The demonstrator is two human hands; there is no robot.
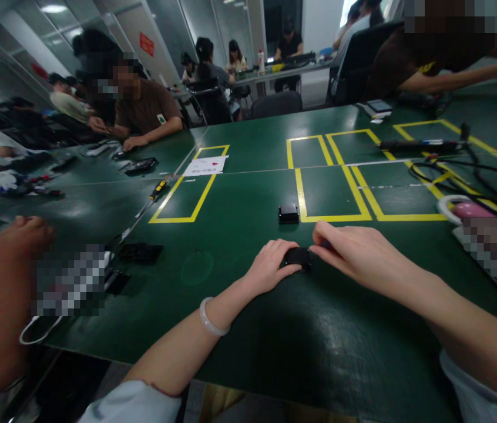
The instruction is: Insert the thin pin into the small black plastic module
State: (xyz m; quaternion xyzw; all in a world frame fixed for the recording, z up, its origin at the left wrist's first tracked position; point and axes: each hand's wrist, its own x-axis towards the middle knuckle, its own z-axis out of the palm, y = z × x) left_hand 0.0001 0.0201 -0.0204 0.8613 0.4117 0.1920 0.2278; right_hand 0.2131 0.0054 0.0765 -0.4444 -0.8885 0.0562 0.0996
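My left hand [271, 265], with a pale bangle [211, 317] on its wrist, grips a small black rectangular part [298, 257] at the table, thumb on the near side and fingers on the far side. Close by on the right, my right hand [349, 247] is closed in a pinch. Something dark shows between its fingers at the part's right end, mostly hidden by the hand. Just beyond both hands, a second small black part [288, 214] with raised ends rests on the green table [239, 317].
Yellow tape rectangles [335, 220] mark the tabletop. Left lie a yellow-and-black screwdriver [158, 189], a paper sheet [205, 165] and black parts [140, 253]. Black cables [446, 170] and a pink object [471, 210] are right. A co-worker's arm [4, 305] reaches in at left.
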